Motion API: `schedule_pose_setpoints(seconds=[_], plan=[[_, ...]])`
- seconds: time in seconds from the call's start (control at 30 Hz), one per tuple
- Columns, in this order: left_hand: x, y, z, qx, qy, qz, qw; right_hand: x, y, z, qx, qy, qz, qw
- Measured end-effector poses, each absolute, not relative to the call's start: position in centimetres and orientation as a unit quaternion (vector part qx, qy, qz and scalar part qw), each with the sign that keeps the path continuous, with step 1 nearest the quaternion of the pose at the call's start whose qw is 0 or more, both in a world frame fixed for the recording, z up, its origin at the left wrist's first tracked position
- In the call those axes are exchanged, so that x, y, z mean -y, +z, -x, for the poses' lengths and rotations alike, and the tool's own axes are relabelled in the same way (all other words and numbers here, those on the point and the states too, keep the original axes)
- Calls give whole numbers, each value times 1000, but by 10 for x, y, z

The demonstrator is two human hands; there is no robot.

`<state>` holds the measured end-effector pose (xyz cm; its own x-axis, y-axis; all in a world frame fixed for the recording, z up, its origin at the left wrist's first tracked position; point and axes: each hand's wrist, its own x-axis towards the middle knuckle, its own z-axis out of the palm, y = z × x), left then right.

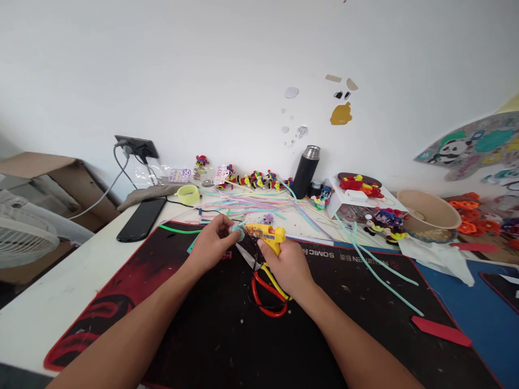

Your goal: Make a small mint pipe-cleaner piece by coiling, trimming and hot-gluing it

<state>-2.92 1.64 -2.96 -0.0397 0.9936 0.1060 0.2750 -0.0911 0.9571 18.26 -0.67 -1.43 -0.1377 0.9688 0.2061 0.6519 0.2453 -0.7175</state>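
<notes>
My right hand point(288, 266) is wrapped round the handle of a yellow hot glue gun point(265, 233), whose nozzle points left. Between the fingertips of my left hand point(213, 241) is a small light-teal fuzzy piece point(237, 232), close to the nozzle; its exact shape is partly hidden by my fingers. Below the glue gun lie scissors point(271, 294) with red and yellow handles, their blades pointing up and left. A black cord runs over them. A green pipe cleaner point(178, 230) rests left of my left hand.
A black desk mat point(194, 335) covers the table front. Behind it are pastel pipe cleaners point(251, 202), small colourful figures point(255, 179) and a black thermos point(306, 172). A phone point(141, 220) and yellow tape roll point(188, 193) lie left. Teal pipe cleaners point(377, 270) and a red strip point(441, 331) lie right.
</notes>
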Motion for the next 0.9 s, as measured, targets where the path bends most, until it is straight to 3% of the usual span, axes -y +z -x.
schedule_pose_setpoints(seconds=[0.9], plan=[[-16,-27,28,-540,472,-554,423,7,-11,-183,723,211,574,322]])
